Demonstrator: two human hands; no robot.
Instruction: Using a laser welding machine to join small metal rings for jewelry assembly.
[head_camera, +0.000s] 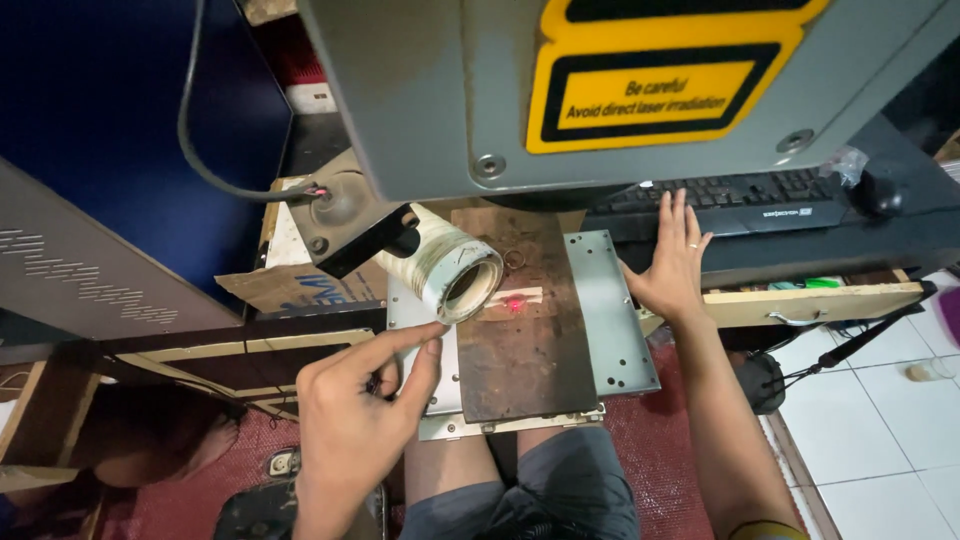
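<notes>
I watched through the head camera as the left hand (350, 425) reached up to the cylinder (455, 272) mounted on the rotary fixture (345, 215) under the grey machine head (560, 90). Its forefinger and thumb were pinched narrow at the lower rim of the cylinder's open end, touching it but not wrapped around it; the other fingers were curled in and carried nothing. The right hand (670, 265) lay flat with its fingers spread wide, resting at the far edge of the metal plate (610, 305), just below the keyboard (740, 190), and held nothing.

The cylinder sat tilted, its mouth facing the camera, above the dark rusty board (520, 330) on the counter (830, 300). A red light spot (516, 304) glowed on a pale strip on that board, just beside the cylinder's mouth and not on the cylinder itself.

I judged the work to be at the setting-up stage: the piece was already on its fixture and the aiming light was on, but the spot had not yet met the cylinder's surface. I could see no fresh mark on it.
</notes>
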